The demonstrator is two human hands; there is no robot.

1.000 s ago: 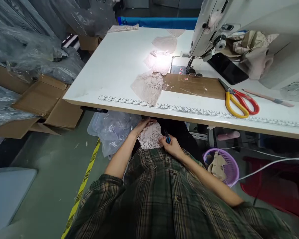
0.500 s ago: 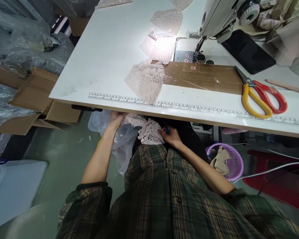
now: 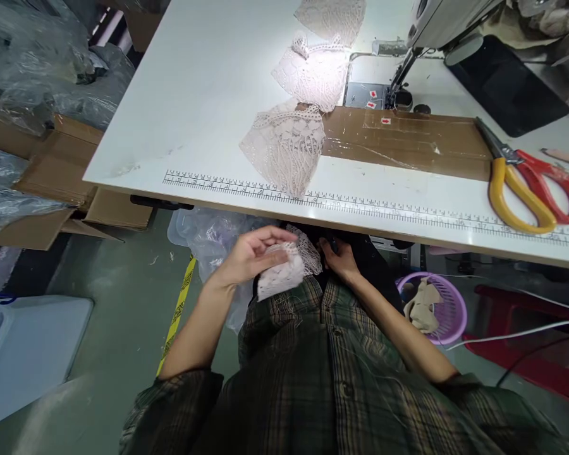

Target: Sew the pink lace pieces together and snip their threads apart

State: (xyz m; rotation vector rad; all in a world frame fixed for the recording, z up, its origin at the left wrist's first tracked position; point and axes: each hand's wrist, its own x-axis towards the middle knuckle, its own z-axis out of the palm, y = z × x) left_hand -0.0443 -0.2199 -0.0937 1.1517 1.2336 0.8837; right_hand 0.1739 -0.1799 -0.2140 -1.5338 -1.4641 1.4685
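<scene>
Above my lap, my left hand point(image 3: 251, 254) grips a folded piece of white lace point(image 3: 281, 277) between thumb and fingers. More white lace point(image 3: 308, 250) lies on my lap, partly under the table edge, between my two hands. My right hand point(image 3: 342, 260) is closed around a small dark-blue tool point(image 3: 333, 244); its kind is mostly hidden by the fingers. On the table above, a triangular lace piece point(image 3: 287, 148) overlaps a brown cardboard strip point(image 3: 408, 140), with further lace pieces point(image 3: 313, 74) behind it.
A sewing machine point(image 3: 436, 25) stands at the back right, beside a black phone-like slab point(image 3: 507, 85). Red-and-yellow scissors point(image 3: 521, 189) lie at the right, by the printed ruler point(image 3: 246, 188). Below are a clear plastic bag point(image 3: 213, 234), a purple basket point(image 3: 450, 309) and a red stool point(image 3: 497, 322).
My left hand has come from under the table edge rightward and toward my body, bringing the folded lace over my lap. My right hand has barely moved. The view has shifted slightly.
</scene>
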